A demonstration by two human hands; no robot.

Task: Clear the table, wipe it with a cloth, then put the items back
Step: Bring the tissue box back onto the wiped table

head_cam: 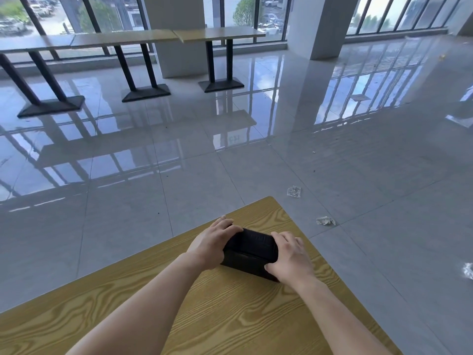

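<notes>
**Here, two hands clasp a black box near the counter's far right corner**

The black box [252, 252] lies on the wood-grain counter [230, 316], towards its far right corner and closer to the right edge than to the far edge. It is an oblong, dark thing with rounded upper edges, set at a slant to the counter's edges. Whether its base is fully down on the wood or a touch raised, I cannot tell.

The left hand [215, 242] grips the box's left end, with its fingers curled over the top and the palm against the side. The right hand [291, 260] grips the right end in the same way, fingers bent over the top and the thumb pressed on the near face. Both bare forearms reach in from the near edge.

Beyond the counter is a glossy tiled floor [153, 201]. A crumpled clear wrapper [293, 191] lies on it just past the far corner, a second wrapper [325, 221] lies off the right edge, and a third scrap [468, 270] shows at the frame's right border. Farther back, long tables [128, 38] on dark pedestal legs stand along the windows, beside a white pillar [322, 26].
</notes>
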